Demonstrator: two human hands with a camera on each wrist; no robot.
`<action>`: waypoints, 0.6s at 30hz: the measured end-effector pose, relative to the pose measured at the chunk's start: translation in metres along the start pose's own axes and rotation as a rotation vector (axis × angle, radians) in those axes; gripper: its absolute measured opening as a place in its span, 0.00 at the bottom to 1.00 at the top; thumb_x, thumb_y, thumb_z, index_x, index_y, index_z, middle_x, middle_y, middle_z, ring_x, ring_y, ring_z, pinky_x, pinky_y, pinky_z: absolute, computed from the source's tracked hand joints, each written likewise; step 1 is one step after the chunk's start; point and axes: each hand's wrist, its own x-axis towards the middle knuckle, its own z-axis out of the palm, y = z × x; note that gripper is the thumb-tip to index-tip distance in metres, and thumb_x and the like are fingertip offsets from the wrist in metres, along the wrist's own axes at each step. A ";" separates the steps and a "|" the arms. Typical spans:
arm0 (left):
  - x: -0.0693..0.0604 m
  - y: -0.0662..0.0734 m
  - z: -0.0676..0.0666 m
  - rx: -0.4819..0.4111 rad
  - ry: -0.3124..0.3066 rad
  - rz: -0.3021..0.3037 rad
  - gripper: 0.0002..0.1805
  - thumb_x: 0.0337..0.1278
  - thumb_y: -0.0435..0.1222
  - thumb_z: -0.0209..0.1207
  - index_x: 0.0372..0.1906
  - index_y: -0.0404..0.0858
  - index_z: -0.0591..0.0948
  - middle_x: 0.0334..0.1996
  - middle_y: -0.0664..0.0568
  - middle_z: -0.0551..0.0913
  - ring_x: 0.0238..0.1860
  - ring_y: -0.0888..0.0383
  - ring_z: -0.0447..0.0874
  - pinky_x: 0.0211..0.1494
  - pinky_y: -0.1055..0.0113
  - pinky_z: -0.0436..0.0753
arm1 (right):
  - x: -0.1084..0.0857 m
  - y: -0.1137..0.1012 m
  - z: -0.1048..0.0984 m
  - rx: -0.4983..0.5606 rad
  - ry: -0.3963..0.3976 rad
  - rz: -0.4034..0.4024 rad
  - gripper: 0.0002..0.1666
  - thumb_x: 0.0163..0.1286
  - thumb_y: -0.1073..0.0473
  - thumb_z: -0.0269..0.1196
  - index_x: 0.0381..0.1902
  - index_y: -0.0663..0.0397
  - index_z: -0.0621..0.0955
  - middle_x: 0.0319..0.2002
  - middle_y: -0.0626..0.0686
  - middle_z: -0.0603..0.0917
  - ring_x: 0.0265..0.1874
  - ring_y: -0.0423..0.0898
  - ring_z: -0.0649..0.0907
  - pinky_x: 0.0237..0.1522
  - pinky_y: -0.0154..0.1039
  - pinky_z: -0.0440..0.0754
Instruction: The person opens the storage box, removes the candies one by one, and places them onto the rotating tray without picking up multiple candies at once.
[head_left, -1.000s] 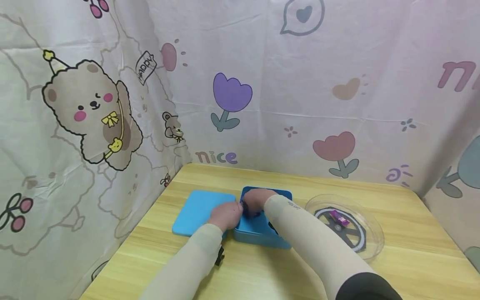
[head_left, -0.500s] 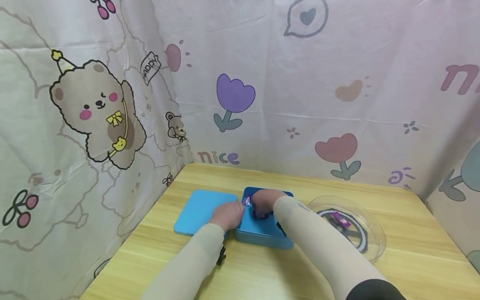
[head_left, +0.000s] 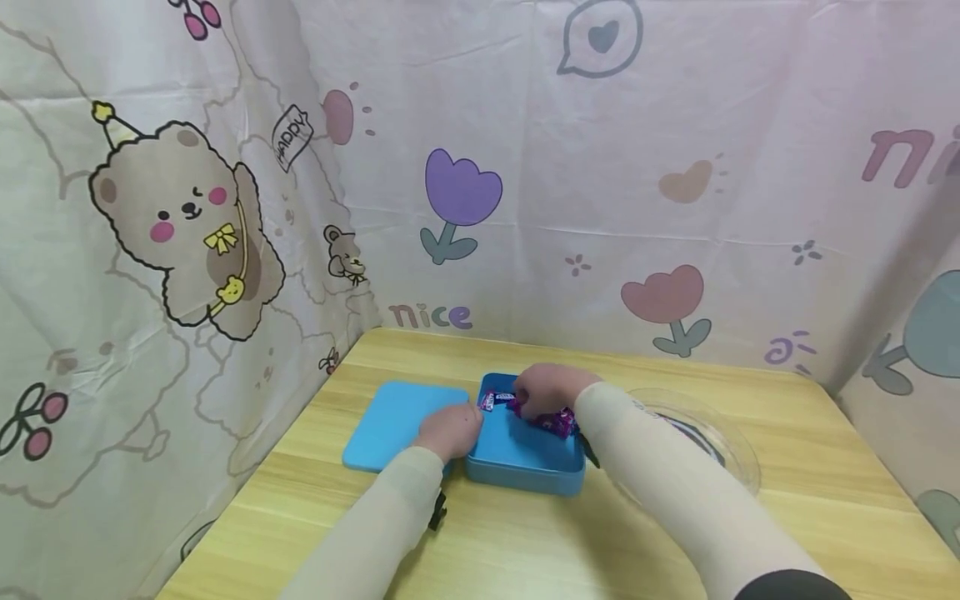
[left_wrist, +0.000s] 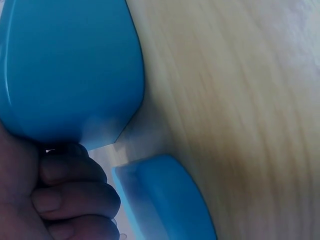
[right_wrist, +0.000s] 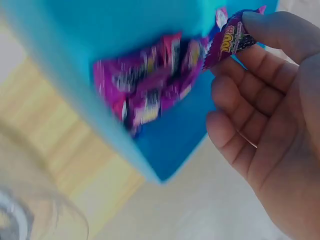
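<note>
Pale cartoon-print cloth [head_left: 555, 275] behind and to one side of a wooden desk [head_left: 825, 500]. Landmark: blue box [head_left: 525, 479], uncovered. Blue lid [head_left: 390, 421] flat, just left of the box. Clear round dish [head_left: 752, 471] right of the box, partly behind the right sleeve [head_left: 652, 458]; cannot tell whether any sweets lie in it.

Right hand [head_left: 551, 387] over the far part of the box, grip pinching one purple-wrapped sweet [right_wrist: 231, 40] between thumb and fingers. Left hand [head_left: 452, 431] at the box's left wall, fingers curled, grip apparently pinching that wall, probably to steady it.

Inside the box: two sweets [head_left: 487, 402] near the far-left corner; pile of sweets [right_wrist: 150, 82] jumbled by the right wall, too blurred to count.

Progress, by judgement: early. Two sweets set apart, one in hand near them. Left over: most of the pile, seemingly unsorted. Lid not yet on.
</note>
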 end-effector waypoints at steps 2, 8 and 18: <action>-0.001 0.000 0.000 -0.004 0.002 -0.003 0.20 0.80 0.44 0.37 0.34 0.42 0.76 0.29 0.48 0.75 0.30 0.51 0.73 0.31 0.58 0.75 | -0.006 0.007 -0.005 0.003 0.016 -0.016 0.06 0.69 0.51 0.67 0.32 0.42 0.81 0.28 0.46 0.81 0.30 0.44 0.80 0.37 0.41 0.78; -0.001 0.001 -0.001 -0.006 -0.005 0.010 0.21 0.80 0.43 0.36 0.32 0.42 0.75 0.28 0.48 0.74 0.29 0.51 0.73 0.32 0.58 0.75 | -0.024 0.037 -0.012 0.048 0.075 -0.024 0.07 0.70 0.53 0.66 0.32 0.44 0.81 0.28 0.46 0.80 0.29 0.44 0.79 0.34 0.40 0.77; -0.002 0.000 -0.001 -0.034 0.002 0.007 0.22 0.80 0.44 0.36 0.29 0.43 0.74 0.26 0.47 0.74 0.28 0.51 0.72 0.30 0.58 0.73 | -0.060 0.077 -0.022 0.044 0.103 0.035 0.08 0.65 0.56 0.66 0.28 0.49 0.78 0.26 0.47 0.80 0.27 0.44 0.77 0.32 0.41 0.74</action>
